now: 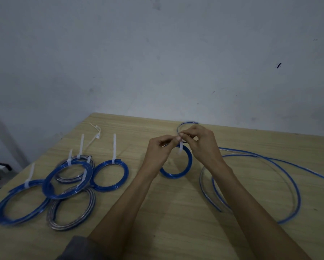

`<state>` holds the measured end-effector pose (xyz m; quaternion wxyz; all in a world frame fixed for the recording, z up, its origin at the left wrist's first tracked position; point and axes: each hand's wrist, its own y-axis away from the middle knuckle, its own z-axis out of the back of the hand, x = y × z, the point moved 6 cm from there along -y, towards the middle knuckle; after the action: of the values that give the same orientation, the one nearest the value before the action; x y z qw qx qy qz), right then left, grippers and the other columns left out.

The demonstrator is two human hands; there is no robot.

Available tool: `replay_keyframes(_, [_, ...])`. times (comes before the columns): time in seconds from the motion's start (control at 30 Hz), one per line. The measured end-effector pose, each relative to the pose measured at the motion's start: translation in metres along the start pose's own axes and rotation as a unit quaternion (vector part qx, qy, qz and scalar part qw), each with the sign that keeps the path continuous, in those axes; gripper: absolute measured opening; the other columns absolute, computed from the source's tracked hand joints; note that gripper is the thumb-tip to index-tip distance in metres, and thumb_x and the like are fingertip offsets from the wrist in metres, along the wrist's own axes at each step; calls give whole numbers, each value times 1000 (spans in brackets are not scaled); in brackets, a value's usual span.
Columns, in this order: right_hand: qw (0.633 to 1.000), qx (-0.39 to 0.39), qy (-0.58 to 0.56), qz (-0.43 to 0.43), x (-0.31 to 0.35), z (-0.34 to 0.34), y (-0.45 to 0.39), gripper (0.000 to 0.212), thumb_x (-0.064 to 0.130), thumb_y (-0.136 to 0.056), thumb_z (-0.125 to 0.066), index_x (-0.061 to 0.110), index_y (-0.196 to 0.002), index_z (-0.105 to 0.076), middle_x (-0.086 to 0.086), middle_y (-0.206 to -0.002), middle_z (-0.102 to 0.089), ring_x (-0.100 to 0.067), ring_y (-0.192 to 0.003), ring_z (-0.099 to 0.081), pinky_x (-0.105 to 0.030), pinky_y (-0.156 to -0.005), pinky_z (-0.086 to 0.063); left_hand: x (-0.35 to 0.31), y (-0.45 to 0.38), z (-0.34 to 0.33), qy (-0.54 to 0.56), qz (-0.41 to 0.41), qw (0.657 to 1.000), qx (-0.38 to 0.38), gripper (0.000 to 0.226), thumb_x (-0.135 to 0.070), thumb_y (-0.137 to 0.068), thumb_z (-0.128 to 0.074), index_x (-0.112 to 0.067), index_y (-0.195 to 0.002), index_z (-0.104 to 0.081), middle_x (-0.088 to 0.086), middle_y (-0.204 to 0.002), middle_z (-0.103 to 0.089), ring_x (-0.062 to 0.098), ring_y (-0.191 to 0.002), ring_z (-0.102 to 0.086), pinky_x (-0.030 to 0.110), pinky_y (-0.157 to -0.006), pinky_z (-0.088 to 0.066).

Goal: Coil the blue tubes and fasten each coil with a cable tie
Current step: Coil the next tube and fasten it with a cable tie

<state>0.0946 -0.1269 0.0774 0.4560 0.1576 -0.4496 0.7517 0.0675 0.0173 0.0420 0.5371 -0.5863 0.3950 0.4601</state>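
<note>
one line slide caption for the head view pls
Both hands, left hand and right hand, fasten a cable tie on a blue coil.

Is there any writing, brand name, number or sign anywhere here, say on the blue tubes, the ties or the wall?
None can be read.
Blue tube coils: no print visible.
White cable ties: plain.
Wall: only scuffs and a dark smudge, no letters.
Wooden table: bare grain, no label.
</note>
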Motion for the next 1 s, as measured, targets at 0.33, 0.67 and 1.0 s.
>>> replay_keyframes(0.33, [993,-92,-52,-48,-8,24,-9,12,16,-95,-67,22,-84,-69,1,-88,-66,-5,-81,-63,-8,-71,-45,1,12,-18,8,72,996,57,14,-28,-92,-72,-17,-93,-80,10,-83,-73,4,-45,-36,21,-43,-28])
replay_keyframes(0.67, [989,-121,-50,-64,-16,17,-5,12,16,-96,-67,22,-85,-66,-2,-91,-66,-2,-82,-61,-7,-71,-44,1,15,-21,23,93,994,52,17,-36,-90,-73,-22,-92,-81,15,-95,-75,12,-49,-28,28,-46,-24])
replay_keyframes(1.0, [975,-169,-99,-100,-25,30,-6,11,24,-98,-64,17,-91,-68,-3,-96,-68,-9,-84,-63,-14,-74,-48,9,18,-31,31,137,986,87,11,-28,-89,-74,-19,-93,-81,9,-98,-76,9,-46,-27,26,-47,-23])
